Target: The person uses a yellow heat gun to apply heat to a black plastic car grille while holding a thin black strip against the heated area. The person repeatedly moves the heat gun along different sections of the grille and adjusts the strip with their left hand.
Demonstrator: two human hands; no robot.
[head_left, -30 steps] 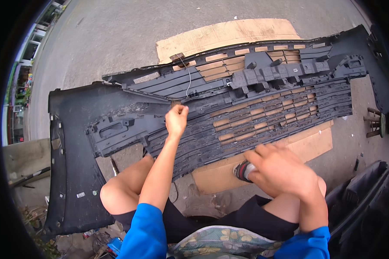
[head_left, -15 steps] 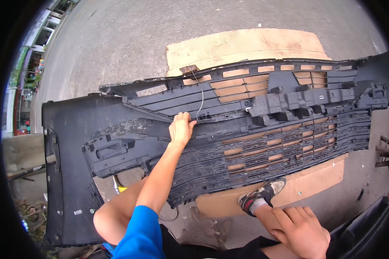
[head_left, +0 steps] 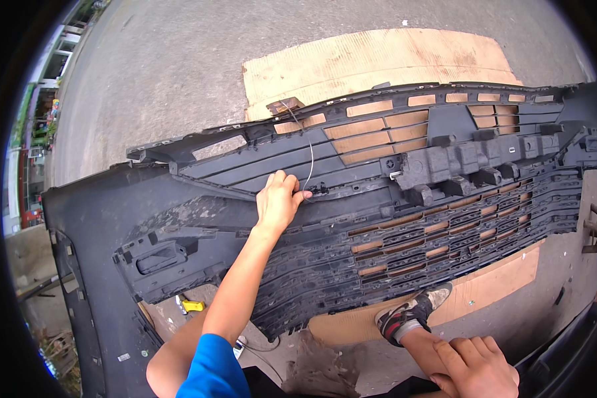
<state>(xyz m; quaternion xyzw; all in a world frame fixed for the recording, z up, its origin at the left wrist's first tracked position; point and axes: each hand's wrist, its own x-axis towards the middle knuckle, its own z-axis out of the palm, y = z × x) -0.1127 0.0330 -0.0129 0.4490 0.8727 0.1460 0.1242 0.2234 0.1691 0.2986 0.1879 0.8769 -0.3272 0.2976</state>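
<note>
A large black car bumper (head_left: 89, 219), its inner side up, lies across the ground in front of me. Fixed into it is a slatted grille (head_left: 318, 255). My left hand (head_left: 278, 202) rests on the seam above the slats, its fingers curled and thumb pinched in. A thin pale wire (head_left: 311, 156) curves down from a small brown block (head_left: 285, 105) at the bumper's far edge to that thumb and appears held there. Loosely closed, my right hand (head_left: 479, 367) lies on my lower right leg with nothing visible in it; its palm is hidden.
Cardboard sheets (head_left: 378, 56) lie beneath and beyond the bumper. A yellow-and-silver tool (head_left: 192, 306) sits on the ground near my left knee, with a dark cable (head_left: 262, 359) nearby. My right shoe (head_left: 414, 312) stands against the grille's near edge. Another dark panel (head_left: 564, 351) edges in at right.
The view has shifted slightly closer, so the bumper looks larger. My left thumb has moved out to the wire. More of the yellow tool shows. My right hand stays on my leg.
</note>
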